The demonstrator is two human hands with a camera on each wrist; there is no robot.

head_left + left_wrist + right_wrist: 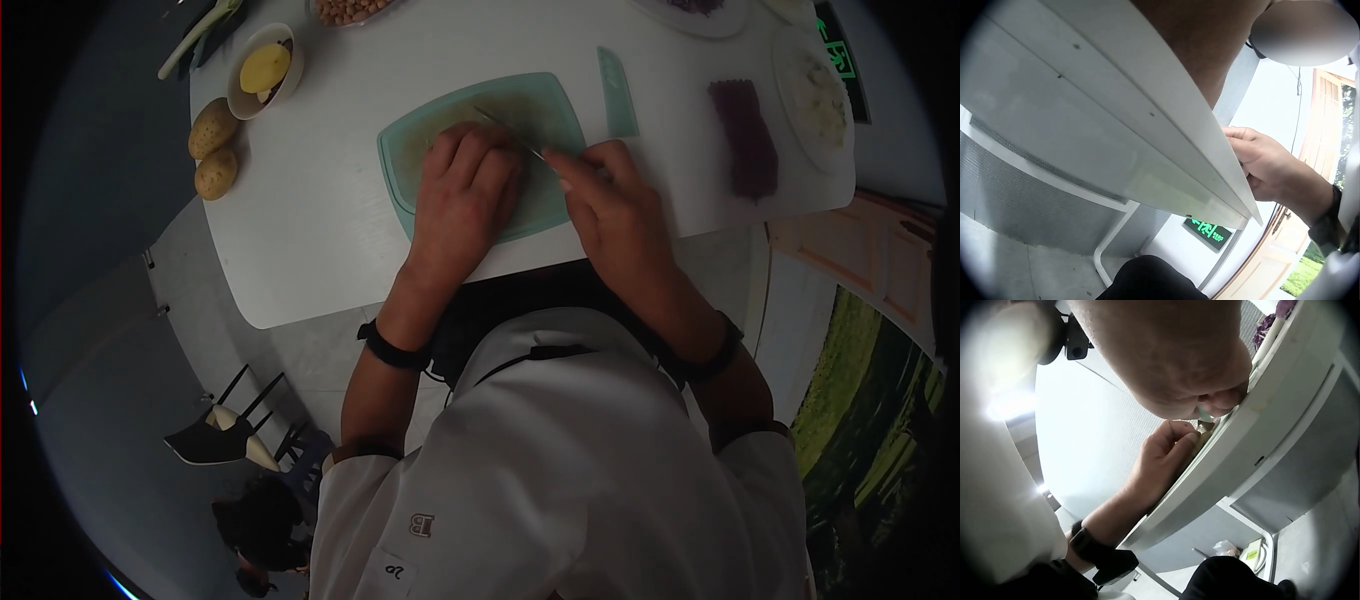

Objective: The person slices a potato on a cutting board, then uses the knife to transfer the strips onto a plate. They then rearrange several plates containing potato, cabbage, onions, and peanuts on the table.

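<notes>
On the teal cutting board (545, 95), the left hand (463, 190) bends its fingers over a food piece that it mostly hides in the head view. In the right wrist view a yellowish-brown edge of this piece (1201, 442) shows beside the left hand (1163, 456). Gripped in the right hand (622, 215) is a knife (508, 130), its blade slanting up and left close beside the left fingertips. From the left wrist, the right hand (1272, 167) appears at the table edge; the board is out of sight there.
A teal blade-shaped object (617, 95) and a purple block (745, 140) lie right of the board. Plates of cut food (815, 95) stand farther right. Left are two potatoes (213, 128) and a bowl (240, 98) holding a yellow piece. A container of brown nuts or beans (347, 10) stands behind.
</notes>
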